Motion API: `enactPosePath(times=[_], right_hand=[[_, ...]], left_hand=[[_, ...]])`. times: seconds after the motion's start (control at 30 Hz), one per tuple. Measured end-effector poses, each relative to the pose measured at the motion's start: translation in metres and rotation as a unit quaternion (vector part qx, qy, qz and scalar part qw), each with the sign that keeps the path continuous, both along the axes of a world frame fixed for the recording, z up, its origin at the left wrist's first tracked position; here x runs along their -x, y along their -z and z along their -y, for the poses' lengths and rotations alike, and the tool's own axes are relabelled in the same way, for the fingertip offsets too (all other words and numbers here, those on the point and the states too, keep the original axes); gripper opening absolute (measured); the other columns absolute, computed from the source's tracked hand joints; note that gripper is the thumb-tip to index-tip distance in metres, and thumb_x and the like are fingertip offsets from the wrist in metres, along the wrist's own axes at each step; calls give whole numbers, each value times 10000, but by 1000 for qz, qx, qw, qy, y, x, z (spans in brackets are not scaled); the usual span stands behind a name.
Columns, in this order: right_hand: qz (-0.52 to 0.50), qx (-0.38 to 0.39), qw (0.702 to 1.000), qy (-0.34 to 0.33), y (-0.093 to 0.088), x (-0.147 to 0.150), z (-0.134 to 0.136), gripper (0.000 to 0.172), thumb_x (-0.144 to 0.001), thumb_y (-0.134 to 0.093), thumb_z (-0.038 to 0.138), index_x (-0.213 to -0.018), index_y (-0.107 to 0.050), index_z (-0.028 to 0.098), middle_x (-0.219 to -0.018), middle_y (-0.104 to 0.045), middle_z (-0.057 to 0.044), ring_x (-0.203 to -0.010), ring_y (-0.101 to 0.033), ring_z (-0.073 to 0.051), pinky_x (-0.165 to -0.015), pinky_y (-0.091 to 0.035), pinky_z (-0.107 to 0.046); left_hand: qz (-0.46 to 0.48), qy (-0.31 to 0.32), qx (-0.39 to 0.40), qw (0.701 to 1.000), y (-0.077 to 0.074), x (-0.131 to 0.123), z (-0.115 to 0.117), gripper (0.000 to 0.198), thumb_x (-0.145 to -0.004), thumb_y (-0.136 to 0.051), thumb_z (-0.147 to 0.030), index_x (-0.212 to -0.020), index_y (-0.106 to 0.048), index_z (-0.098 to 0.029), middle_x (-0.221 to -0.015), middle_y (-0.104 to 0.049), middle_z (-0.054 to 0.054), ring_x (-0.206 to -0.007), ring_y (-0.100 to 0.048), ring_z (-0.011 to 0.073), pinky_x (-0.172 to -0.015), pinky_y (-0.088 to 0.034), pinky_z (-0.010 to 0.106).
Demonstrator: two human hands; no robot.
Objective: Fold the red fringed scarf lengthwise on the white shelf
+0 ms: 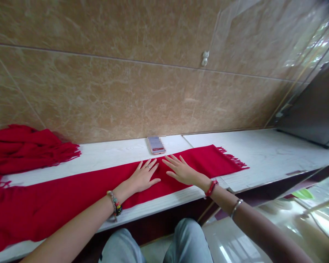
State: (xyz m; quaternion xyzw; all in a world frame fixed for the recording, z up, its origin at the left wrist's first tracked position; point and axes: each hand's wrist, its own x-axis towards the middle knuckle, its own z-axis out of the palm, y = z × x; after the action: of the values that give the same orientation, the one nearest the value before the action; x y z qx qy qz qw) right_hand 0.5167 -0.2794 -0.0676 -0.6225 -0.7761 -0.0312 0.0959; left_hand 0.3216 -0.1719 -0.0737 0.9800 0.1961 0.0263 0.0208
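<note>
Head view, only feed I have. Red scarf (71, 197) lies flat and lengthwise along the white counter (263, 153), running from the near left edge of the frame to a fringed end (233, 159) right of centre. Left hand (144, 178) is palm down on the scarf, fingers straight and splayed, gripping nothing. There's a ring (148, 167) on one finger and a beaded bracelet (115, 202) at the wrist. Right hand (181, 170) is just beside it to the right, also flat on the cloth, fingers spread and pointing far-left, nothing held. The two hands are close at the fingertips but I can't tell if they touch. The right wrist has a red band (211, 187), with a metal bangle (235, 207) further up the forearm. A phone (155, 145) lies on the counter just beyond the fingertips, against the tiled wall (126, 91), screen blurred. At far left is a bunched heap of red fabric (22, 146) with fringe, apart from the hands. A small white hook (205, 57) sits high on the wall. A dark box (312, 109) sits at the right end of the counter. Knees in grey trousers (181, 241) are at the near edge.
</note>
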Motion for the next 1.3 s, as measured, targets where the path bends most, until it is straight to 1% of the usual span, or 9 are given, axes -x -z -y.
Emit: enactPosePath(times=[0.2,0.4,0.63,0.73,0.93,1.03,1.1,1.2,1.3], right_hand=[[63,10,998,-2,22,-28,-9,494,-912,-270,414,-1356,-272,198,-1394,-303,-125,-1278,-235,-298,-954,-272,-577],[27,-10,997,78,1,-58,-9,508,-918,-245,404,-1363,-252,160,-1408,-260,-144,-1295,-186,-285,-995,-229,-545],[43,11,997,-55,16,-22,-46,513,-919,-237,411,-1367,-236,160,-1406,-278,-124,-1284,-235,-261,-996,-258,-514],[81,7,997,-16,27,-57,-45,470,-924,-253,363,-1353,-269,172,-1387,-312,-136,-1259,-290,-274,-961,-293,-539],[74,24,985,151,34,-175,-15,427,-922,-232,329,-1309,-361,204,-1373,-340,-129,-1273,-260,-265,-967,-255,-563],[54,19,979,197,30,-204,-6,444,-922,-195,307,-1295,-391,168,-1354,-355,-164,-1260,-282,-284,-963,-272,-555],[47,6,976,213,23,-199,-6,458,-921,-192,301,-1303,-376,129,-1347,-351,-194,-1259,-280,-293,-965,-277,-548],[27,-25,980,197,10,-150,-9,495,-922,-206,329,-1356,-258,97,-1398,-258,-183,-1297,-191,-251,-1008,-255,-485],[-17,-29,999,16,2,-73,-4,527,-919,-230,391,-1378,-206,135,-1418,-246,-120,-1312,-149,-201,-1051,-192,-429]], left_hand=[[-15,-20,11,1000,7,5,-9,663,-846,-290,-563,-1368,-236,-158,-1432,-197,91,-1316,-138,240,-1052,-127,444],[-24,-37,1,999,4,3,-8,646,-825,-333,-562,-1364,-261,-214,-1447,-117,101,-1317,-65,300,-1031,-106,511],[-34,-54,-9,998,6,2,-10,677,-794,-355,-614,-1363,-259,-261,-1434,-159,141,-1297,-73,370,-999,-125,558],[-37,-49,-8,998,6,4,-12,685,-786,-365,-625,-1363,-251,-276,-1436,-157,132,-1296,-85,371,-994,-129,564],[-30,-29,0,999,5,8,-14,708,-768,-372,-650,-1364,-243,-290,-1442,-140,117,-1301,-78,362,-1001,-111,562],[-32,-17,2,999,3,10,-14,714,-768,-358,-660,-1365,-240,-287,-1440,-143,120,-1304,-67,351,-1006,-103,557],[-36,-12,2,999,2,10,-14,716,-769,-355,-660,-1367,-232,-285,-1439,-144,121,-1307,-61,344,-1009,-104,552],[-38,-11,0,999,1,11,-13,705,-776,-371,-640,-1368,-228,-285,-1440,-145,114,-1308,-68,335,-1012,-111,545],[-38,-11,-4,999,2,11,-14,703,-776,-378,-631,-1367,-235,-279,-1442,-137,106,-1309,-76,332,-1016,-107,540]])
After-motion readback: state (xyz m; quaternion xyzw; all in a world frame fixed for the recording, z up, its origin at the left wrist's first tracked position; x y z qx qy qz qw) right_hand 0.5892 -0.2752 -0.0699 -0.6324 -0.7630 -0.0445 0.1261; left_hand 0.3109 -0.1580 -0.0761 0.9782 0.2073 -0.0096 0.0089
